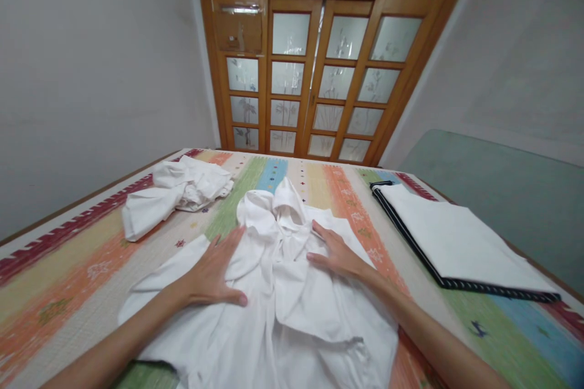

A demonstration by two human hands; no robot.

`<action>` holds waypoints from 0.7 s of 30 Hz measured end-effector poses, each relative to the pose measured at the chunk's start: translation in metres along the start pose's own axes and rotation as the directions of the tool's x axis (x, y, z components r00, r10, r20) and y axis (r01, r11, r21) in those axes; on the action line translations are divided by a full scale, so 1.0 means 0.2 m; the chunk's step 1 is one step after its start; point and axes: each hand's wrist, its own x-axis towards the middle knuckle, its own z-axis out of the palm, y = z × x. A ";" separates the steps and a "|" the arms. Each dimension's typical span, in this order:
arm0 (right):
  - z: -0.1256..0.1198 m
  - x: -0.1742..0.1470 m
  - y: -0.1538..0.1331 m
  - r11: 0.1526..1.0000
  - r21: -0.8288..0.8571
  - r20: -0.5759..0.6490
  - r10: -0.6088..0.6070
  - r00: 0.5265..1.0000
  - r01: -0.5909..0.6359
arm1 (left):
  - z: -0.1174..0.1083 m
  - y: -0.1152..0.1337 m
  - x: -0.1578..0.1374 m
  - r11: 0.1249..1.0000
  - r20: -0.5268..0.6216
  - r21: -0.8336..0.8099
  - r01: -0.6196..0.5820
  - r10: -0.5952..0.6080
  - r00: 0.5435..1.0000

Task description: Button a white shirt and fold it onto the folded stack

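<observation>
A white shirt (255, 328) lies spread and wrinkled in front of me, its collar (258, 209) bunched up at the far end. My left hand (214, 273) rests flat on the left side of the shirt, fingers stretched toward the collar and thumb spread apart. On the right side, my right hand (335, 250) touches the cloth just below the collar. Its visible fingers are apart and grip nothing that I can see.
The garment lies on a striped, multicoloured cloth (77, 279). At the back left sits a crumpled white garment (182, 188). A folded white cloth with black striped edging (469, 243) lies on the right. Walls flank the table, with wooden glazed doors (305, 73) behind.
</observation>
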 end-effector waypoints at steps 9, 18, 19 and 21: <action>0.20 0.13 -0.39 0.787 0.608 0.241 -0.314 0.919 0.109 | 0.07 0.24 0.39 0.996 -0.251 0.081 -0.046 0.065 0.966; -0.24 -0.17 -0.28 0.979 0.103 0.171 -0.192 0.966 0.176 | -0.47 0.03 0.23 0.932 -0.278 0.210 0.297 -0.234 0.932; -0.29 -0.21 -0.23 0.988 0.034 0.135 -0.156 0.978 0.152 | -0.57 -0.03 0.20 0.879 -0.370 0.205 0.430 -0.337 0.866; -0.39 -0.27 -0.09 0.992 -0.093 0.042 -0.083 0.996 0.087 | -0.78 -0.12 0.15 0.736 -0.567 0.135 0.664 -0.492 0.661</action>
